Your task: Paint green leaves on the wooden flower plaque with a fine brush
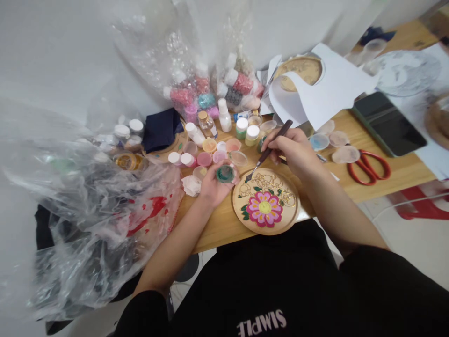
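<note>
My left hand (213, 188) is closed round a small clear cup of dark green paint (225, 174), just left of a round wooden plaque. In my right hand (293, 152) is a palette knife (271, 146) with a dark handle and thin metal neck. Its tip points down at the upper left of the plaque (242, 213), touching or just above it. The plaque bears a pink and magenta flower (264, 208) with a yellow centre, dark green leaves, and gold outlines, uncoloured in the upper part. It lies at the table's front edge.
Beyond my hands stand several paint cups (204, 159) and white-capped jars (242, 127). Red-handled scissors (369, 167) and a phone (389, 122) lie right. Plastic bags (105, 224) crowd the left; curled paper (294, 96) lies behind. A crumpled tissue (191, 185) sits by my left hand.
</note>
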Demonstrator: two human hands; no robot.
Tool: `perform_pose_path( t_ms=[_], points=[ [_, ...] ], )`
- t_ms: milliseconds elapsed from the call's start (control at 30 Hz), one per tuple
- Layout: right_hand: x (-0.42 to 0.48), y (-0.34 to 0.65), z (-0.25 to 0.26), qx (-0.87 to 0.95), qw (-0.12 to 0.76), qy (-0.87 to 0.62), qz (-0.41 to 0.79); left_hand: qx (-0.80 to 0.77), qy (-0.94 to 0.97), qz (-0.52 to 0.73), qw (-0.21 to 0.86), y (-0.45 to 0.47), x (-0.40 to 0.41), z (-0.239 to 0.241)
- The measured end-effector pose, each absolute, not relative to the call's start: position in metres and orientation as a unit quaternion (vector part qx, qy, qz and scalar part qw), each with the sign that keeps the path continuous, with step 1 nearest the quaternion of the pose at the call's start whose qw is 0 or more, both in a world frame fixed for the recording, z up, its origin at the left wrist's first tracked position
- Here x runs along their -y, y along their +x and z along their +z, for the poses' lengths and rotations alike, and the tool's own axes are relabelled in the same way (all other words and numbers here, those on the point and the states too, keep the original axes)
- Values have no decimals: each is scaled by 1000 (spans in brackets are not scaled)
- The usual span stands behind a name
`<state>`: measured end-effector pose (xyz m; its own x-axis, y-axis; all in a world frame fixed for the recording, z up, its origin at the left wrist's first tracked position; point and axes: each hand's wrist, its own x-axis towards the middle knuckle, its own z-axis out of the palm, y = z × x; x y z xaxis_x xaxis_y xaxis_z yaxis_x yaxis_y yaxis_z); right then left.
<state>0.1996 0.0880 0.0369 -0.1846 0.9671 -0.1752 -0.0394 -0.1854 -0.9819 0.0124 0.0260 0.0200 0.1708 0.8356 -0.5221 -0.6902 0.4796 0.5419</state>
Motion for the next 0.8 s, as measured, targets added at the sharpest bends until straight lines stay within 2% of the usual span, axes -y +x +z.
perform_pose_path(
  t_ms=[800],
  points=[
    [-85, 200, 43, 590, 366, -457, 555, -398, 114, 502, 759, 13, -26, 21]
  ],
)
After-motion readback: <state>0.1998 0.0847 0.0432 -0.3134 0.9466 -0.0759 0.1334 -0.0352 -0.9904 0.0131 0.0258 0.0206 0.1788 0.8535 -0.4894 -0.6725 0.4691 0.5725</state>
